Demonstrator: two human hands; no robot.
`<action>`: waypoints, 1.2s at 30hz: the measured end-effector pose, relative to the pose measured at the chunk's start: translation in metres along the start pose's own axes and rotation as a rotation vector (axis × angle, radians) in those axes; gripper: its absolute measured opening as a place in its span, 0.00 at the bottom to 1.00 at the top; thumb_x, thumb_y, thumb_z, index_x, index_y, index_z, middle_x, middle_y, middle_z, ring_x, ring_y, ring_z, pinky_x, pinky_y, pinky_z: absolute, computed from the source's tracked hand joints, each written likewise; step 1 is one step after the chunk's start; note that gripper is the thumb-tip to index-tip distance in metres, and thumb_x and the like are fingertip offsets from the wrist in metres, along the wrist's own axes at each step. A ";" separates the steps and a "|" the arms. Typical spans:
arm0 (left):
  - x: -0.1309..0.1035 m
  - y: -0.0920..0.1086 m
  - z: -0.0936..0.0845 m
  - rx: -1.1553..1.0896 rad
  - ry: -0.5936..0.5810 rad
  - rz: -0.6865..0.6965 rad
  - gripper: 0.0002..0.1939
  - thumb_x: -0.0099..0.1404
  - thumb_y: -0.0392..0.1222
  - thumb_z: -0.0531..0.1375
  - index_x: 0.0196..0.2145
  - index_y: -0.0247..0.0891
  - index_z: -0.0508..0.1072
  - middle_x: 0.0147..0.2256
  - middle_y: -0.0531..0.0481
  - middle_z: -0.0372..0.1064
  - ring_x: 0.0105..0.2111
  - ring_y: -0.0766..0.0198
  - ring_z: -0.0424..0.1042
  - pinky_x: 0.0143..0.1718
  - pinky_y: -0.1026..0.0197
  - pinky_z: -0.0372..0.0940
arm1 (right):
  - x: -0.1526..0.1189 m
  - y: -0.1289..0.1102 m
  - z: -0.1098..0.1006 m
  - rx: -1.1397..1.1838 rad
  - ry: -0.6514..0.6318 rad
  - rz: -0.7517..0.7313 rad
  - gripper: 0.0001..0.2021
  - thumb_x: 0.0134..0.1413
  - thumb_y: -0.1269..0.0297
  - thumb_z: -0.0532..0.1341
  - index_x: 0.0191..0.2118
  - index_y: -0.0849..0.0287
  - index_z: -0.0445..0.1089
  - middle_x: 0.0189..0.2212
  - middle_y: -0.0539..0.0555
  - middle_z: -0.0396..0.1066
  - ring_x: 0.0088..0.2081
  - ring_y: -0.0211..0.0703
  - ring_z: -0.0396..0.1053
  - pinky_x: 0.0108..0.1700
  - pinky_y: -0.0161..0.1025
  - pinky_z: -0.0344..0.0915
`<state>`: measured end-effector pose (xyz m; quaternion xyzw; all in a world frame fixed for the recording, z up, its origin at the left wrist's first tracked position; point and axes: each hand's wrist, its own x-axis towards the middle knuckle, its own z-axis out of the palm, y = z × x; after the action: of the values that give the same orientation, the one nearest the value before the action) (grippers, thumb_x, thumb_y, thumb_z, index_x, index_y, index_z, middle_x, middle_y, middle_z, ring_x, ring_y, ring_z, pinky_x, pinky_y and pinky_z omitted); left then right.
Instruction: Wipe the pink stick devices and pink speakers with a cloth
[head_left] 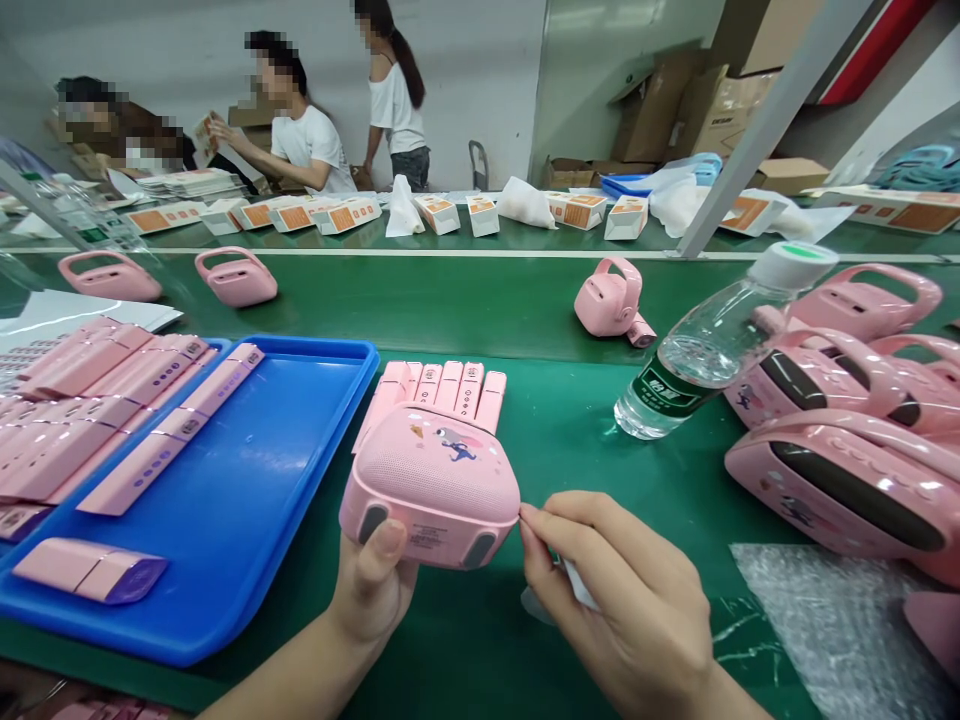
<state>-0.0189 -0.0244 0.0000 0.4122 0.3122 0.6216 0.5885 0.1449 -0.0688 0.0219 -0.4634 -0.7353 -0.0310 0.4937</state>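
A pink speaker-like device (431, 480) with a cartoon print is tilted so that its underside with two grey pads shows. My left hand (379, 580) grips it from below, thumb on the underside. At its right edge, my right hand (615, 590) is closed, thumb and index finger pinched at the device's corner; whatever is between the fingertips is too small to make out. Something whitish shows under the right palm. Behind the device, several slim pink parts (450, 385) lie in a row on the green table (555, 430).
On the left, a blue tray (262, 500) holds pink parts. A water bottle (697, 350) leans at the right, near several pink devices (840, 480) and bubble wrap (832, 620). More devices stand on the green belt (420, 300). White-orange boxes and three people are beyond.
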 end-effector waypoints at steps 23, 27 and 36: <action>0.000 0.002 0.000 0.079 -0.043 0.044 0.26 0.52 0.52 0.63 0.49 0.46 0.69 0.42 0.47 0.73 0.48 0.47 0.69 0.42 0.50 0.71 | 0.005 0.002 -0.004 0.018 -0.049 0.046 0.07 0.51 0.79 0.58 0.33 0.60 0.67 0.27 0.53 0.69 0.27 0.37 0.67 0.27 0.34 0.64; -0.001 0.000 -0.003 0.099 -0.034 0.064 0.28 0.50 0.51 0.64 0.49 0.46 0.70 0.43 0.47 0.73 0.48 0.46 0.69 0.43 0.49 0.71 | 0.007 0.003 -0.006 0.069 -0.051 0.105 0.07 0.52 0.79 0.57 0.33 0.60 0.67 0.27 0.52 0.69 0.27 0.36 0.67 0.28 0.32 0.64; 0.001 0.004 0.004 -0.012 0.085 0.073 0.28 0.48 0.50 0.66 0.49 0.50 0.70 0.42 0.51 0.74 0.49 0.48 0.69 0.42 0.52 0.72 | 0.011 0.005 -0.011 0.234 -0.059 0.277 0.06 0.53 0.76 0.58 0.30 0.59 0.68 0.26 0.49 0.68 0.27 0.32 0.67 0.29 0.28 0.63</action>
<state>-0.0175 -0.0240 0.0054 0.3932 0.3180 0.6613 0.5541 0.1551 -0.0642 0.0332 -0.5004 -0.6770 0.1368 0.5222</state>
